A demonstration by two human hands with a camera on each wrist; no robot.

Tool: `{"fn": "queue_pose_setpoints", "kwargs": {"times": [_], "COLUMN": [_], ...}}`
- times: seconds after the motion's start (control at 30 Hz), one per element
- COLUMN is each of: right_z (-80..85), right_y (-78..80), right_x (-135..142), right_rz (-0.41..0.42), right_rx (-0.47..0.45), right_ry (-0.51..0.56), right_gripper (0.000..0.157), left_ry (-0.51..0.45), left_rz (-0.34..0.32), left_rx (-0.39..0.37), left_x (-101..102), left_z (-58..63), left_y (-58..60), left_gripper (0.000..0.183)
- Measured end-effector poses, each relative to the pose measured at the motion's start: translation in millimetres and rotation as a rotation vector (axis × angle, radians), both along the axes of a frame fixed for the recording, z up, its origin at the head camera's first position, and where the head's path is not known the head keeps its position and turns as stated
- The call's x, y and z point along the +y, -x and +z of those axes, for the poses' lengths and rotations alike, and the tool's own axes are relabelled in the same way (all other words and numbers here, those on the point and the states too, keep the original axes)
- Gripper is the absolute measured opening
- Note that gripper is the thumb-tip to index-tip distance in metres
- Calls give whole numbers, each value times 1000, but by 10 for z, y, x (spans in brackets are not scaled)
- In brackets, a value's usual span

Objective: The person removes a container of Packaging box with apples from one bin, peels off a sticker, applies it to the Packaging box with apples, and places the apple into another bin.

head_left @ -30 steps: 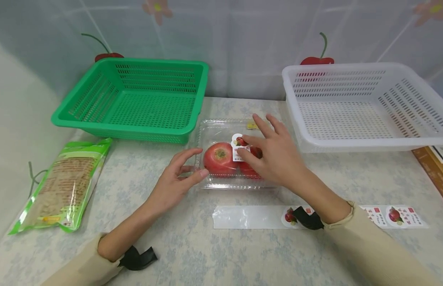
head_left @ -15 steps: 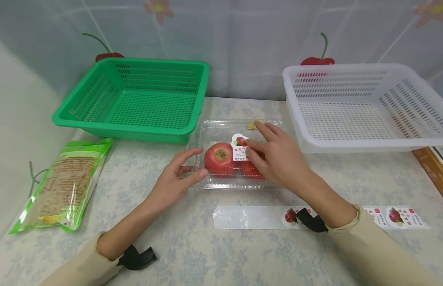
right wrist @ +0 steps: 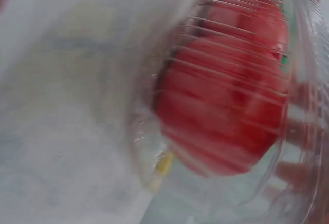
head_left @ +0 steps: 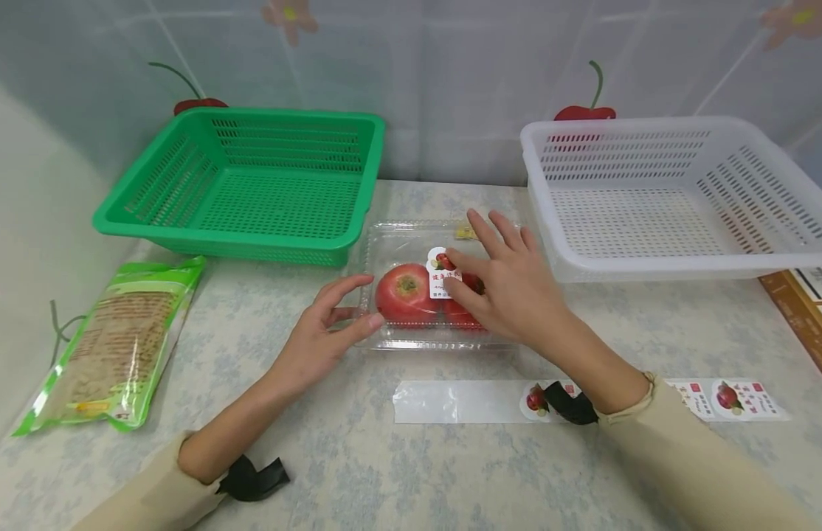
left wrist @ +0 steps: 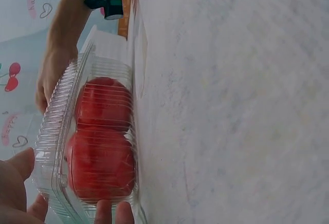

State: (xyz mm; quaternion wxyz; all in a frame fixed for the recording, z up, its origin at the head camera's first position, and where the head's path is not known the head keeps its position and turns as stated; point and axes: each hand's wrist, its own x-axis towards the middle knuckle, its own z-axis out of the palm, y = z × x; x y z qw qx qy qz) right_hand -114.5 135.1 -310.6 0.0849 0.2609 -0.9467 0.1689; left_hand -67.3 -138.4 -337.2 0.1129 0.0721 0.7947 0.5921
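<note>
Half a second ago the right hand (head_left: 510,284) had its fingers drawn together over the sticker (head_left: 440,273); now they are spread and straight again, lying flat on the lid of the clear plastic box (head_left: 411,236), much as they did a second ago. The box and the left hand (head_left: 321,332) have not moved.

The right hand reaches in from the lower right, palm down, its index fingertip pressing the sticker's right edge and the other fingers fanned toward the far right corner of the lid. The left hand comes from the lower left, thumb against the box's near left corner and fingers loosely arched along its left wall, steadying it rather than gripping; the left wrist view shows fingertips touching the ribbed wall (left wrist: 56,131).

The box sits on the desk (head_left: 384,457) between the green basket (head_left: 251,184) and the white basket (head_left: 663,199), its long axis running left to right. Two red apples (head_left: 406,293) lie side by side inside along that axis. The sticker stands lengthways across the lid, near to far, between the apples. A strip of sticker backing (head_left: 464,402) lies just in front of the box, parallel to it.
</note>
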Motion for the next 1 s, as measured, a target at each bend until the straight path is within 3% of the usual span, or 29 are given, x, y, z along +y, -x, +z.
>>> {"fn": "queue_pose_setpoints", "kwargs": {"times": [0.13, 0.23, 0.4, 0.53, 0.67, 0.87, 1.0], "right_z": [-78, -101, -105, -100, -90, -90, -94], "right_y": [-9, -1, -10, -31, -13, 6, -29], "right_x": [49, 66, 86, 95, 99, 135, 139], "right_rz": [96, 147, 116, 84, 106, 214, 206], "right_rx": [199, 245, 170, 115, 82, 64, 123], "right_ry": [259, 332, 349, 278, 243, 357, 473], "right_gripper": [26, 27, 21, 26, 28, 17, 19], "left_ry": [4, 13, 14, 8, 7, 22, 31], "left_rz": [-7, -1, 15, 16, 26, 48, 77], "left_rx": [11, 9, 9, 16, 12, -2, -9], "left_x": [15, 21, 39, 56, 60, 61, 62], "left_z": [-2, 7, 11, -1, 2, 12, 14], "left_y": [3, 5, 5, -4, -14, -25, -43], "left_gripper": [58, 58, 58, 58, 58, 58, 58]}}
